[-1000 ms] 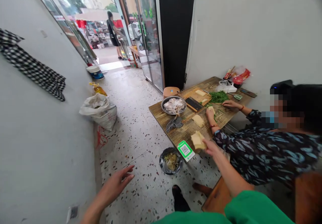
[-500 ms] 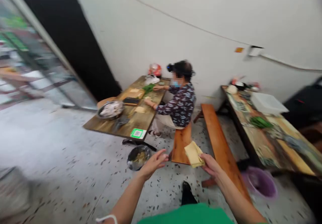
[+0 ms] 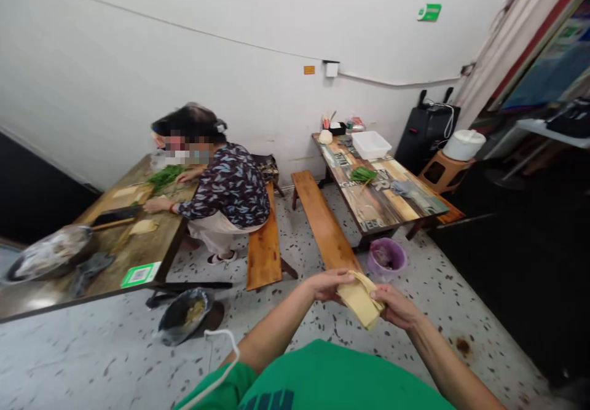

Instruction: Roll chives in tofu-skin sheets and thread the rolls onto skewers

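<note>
A small stack of pale yellow tofu sheets (image 3: 363, 302) is held out in front of my green shirt, between both hands. My left hand (image 3: 330, 286) grips its upper left edge, with the thumb on top. My right hand (image 3: 397, 304) pinches the right edge, where a layer curls up. Both hands are closed on the stack, which hangs over the floor near the end of a bench. Some fingers are hidden beneath the sheets.
A seated co-worker (image 3: 225, 182) handles green leafy stalks (image 3: 166, 177) at the left table (image 3: 159, 238). Wooden benches (image 3: 325, 219) stand between the tables. The right table (image 3: 391, 210) holds greens and a white tub (image 3: 371, 144). A lined bin (image 3: 184, 318) and a purple bucket (image 3: 388, 257) stand on the floor.
My view has swung to the right. My left hand, open and apart before, has come over and taken hold of the tofu sheets that my right hand was holding.
</note>
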Demonstrator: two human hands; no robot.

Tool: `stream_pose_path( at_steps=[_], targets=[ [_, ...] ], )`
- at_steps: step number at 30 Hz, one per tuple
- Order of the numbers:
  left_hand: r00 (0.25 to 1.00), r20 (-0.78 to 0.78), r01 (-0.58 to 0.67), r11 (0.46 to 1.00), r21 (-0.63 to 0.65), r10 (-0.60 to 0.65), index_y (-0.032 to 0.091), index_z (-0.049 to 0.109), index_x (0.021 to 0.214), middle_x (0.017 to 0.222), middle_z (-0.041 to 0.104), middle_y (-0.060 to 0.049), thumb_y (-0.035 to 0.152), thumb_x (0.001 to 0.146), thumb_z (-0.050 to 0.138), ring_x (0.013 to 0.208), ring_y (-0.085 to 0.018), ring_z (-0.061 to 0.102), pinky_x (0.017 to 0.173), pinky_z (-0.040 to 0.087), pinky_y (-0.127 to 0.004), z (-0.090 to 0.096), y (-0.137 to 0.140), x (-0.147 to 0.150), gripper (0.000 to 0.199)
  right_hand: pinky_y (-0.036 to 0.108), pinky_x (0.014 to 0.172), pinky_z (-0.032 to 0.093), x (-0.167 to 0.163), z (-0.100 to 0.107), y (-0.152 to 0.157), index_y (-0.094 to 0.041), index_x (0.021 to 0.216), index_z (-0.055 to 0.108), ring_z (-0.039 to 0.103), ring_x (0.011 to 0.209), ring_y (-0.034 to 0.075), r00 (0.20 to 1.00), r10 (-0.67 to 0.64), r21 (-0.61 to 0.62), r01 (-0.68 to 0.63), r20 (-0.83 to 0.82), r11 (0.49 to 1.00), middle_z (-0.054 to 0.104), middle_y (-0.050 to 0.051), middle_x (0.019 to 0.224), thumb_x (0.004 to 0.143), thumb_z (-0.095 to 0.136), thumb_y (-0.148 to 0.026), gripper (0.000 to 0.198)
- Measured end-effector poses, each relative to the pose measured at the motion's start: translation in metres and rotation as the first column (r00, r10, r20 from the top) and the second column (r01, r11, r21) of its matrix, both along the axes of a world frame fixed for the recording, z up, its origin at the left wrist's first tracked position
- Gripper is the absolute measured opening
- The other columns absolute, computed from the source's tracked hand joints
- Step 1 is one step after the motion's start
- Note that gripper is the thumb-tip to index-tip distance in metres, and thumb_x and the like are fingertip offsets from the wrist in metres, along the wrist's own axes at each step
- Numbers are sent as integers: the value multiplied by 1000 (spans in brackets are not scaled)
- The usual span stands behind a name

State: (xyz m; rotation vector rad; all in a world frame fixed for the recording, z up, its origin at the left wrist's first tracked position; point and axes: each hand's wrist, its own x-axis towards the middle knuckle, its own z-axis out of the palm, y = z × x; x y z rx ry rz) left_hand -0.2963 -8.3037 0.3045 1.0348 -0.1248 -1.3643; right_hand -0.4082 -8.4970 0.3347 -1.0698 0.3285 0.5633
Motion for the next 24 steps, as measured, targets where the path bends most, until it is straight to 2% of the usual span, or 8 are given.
stream_pose_path(
  at_steps=[2, 6, 9, 11, 15, 19, 21, 24],
  targets=[
    [989, -51, 136, 989, -64, -139, 17, 63, 111, 103, 67, -8, 41, 59, 89, 86, -18, 64, 81, 51, -34, -5, -76, -12, 62, 22, 63, 47, -24, 8, -64, -9, 83, 72, 63, 64, 14, 999, -35, -27, 34, -18, 999, 72, 8, 75, 60, 83, -39, 40],
    [933, -117, 327, 937, -124, -341, 13, 65, 104, 93, 69, -7, 37, 61, 89, 81, -17, 65, 83, 53, -37, -7, -212, -30, 54, 24, 64, 49, -63, 25, -182, -10, 87, 74, 64, 67, 16, 997, -67, -75, 63, -48, 995, 73, 10, 79, 62, 82, -41, 41],
    [900, -154, 387, 910, -147, -407, 12, 67, 101, 92, 70, -7, 36, 61, 89, 79, -17, 67, 83, 55, -38, -4, -295, -35, 51, 25, 63, 50, -77, 30, -257, -11, 84, 73, 65, 67, 17, 994, -91, -122, 83, -63, 989, 73, 11, 79, 62, 82, -43, 40],
    [894, -145, 403, 902, -153, -424, 12, 68, 99, 93, 71, -7, 32, 60, 90, 79, -17, 68, 81, 57, -36, -5, -339, -33, 49, 26, 62, 50, -79, 29, -299, -12, 82, 73, 65, 67, 18, 989, -129, -173, 113, -79, 978, 72, 11, 79, 61, 82, -44, 40],
    [902, -121, 386, 899, -205, -414, 12, 69, 101, 93, 72, -8, 28, 61, 89, 78, -18, 69, 82, 58, -36, -19, -405, -12, 48, 30, 69, 54, -62, 16, -367, -14, 92, 72, 67, 77, 21, 985, -160, -275, 138, -60, 952, 73, 12, 89, 65, 80, -46, 43],
    [935, -135, 299, 933, -199, -329, 11, 67, 107, 92, 72, -10, 23, 62, 88, 81, -21, 70, 84, 56, -42, -52, -452, 28, 51, 28, 61, 53, -20, -10, -419, -14, 97, 70, 66, 71, 20, 967, -256, -492, 231, 18, 840, 72, 10, 87, 62, 83, -40, 45],
    [955, -154, 221, 956, -194, -252, 11, 66, 108, 95, 72, -11, 22, 61, 89, 84, -21, 70, 84, 56, -40, -69, -474, 52, 54, 28, 59, 53, 11, -23, -443, -13, 93, 71, 66, 68, 19, 948, -315, -502, 295, 47, 813, 73, 10, 85, 63, 81, -40, 41],
    [965, -196, 138, 973, -184, -174, 8, 66, 105, 95, 73, -13, 21, 60, 89, 82, -20, 70, 81, 56, -35, -86, -504, 91, 53, 27, 60, 53, 66, -37, -477, -13, 85, 71, 66, 67, 18, 931, -363, -471, 336, 35, 816, 73, 9, 82, 67, 79, -38, 32]
  ],
)
